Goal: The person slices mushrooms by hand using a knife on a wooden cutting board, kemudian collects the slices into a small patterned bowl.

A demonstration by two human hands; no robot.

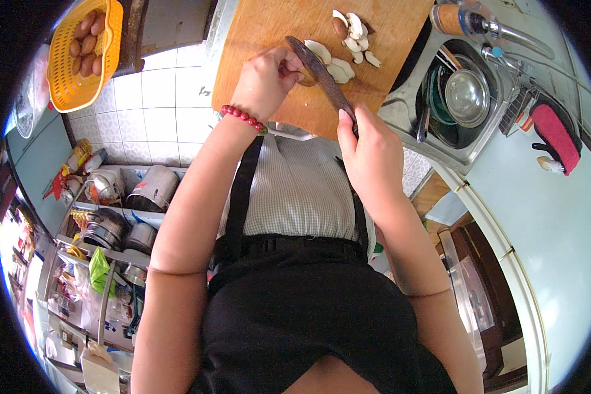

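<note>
My left hand (271, 76), with a red bead bracelet at its wrist, pinches a brown mushroom piece (306, 78) on the wooden cutting board (256, 29). My right hand (372, 147) grips the handle end of a knife with a dark, mottled blade (320, 74). The blade slants up and left, its tip close to my left fingers. Pale mushroom slices (340, 70) lie just beyond the blade. Another small heap of mushroom slices (355, 29), some with brown caps, rests farther back on the board. My left fingers partly hide the held piece.
A yellow plastic basket (113, 49) with several brown mushrooms (87, 45) is at the upper left. Right of the board, a steel sink (465, 160) contains bowls and a metal strainer (467, 93). Pots (152, 187) stand on a rack at lower left. A pink-and-black item (556, 130) lies on the right counter.
</note>
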